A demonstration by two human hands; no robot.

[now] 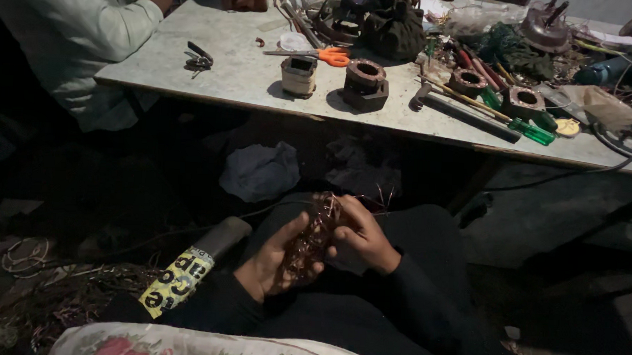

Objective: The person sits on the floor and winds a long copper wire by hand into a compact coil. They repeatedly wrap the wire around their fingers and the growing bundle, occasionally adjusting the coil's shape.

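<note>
Low in the frame, over my lap, both my hands hold a bundle of copper winding wire (pixel 313 234). My left hand (pixel 273 264) cups it from below and the left, fingers curled around it. My right hand (pixel 363 236) grips its upper right side, thumb pressed on the coil. Loose wire ends stick out above the bundle. My dark sleeves run down to the bottom edge.
A worn table (pixel 221 67) spans the top, holding orange-handled scissors (pixel 321 55), a wound motor stator (pixel 365 84), a pale coil block (pixel 298 75), a green screwdriver (pixel 524 126), a hammer and clutter. Another person in a light shirt (pixel 74 32) sits at left. Scrap wire (pixel 48 301) lies on the floor.
</note>
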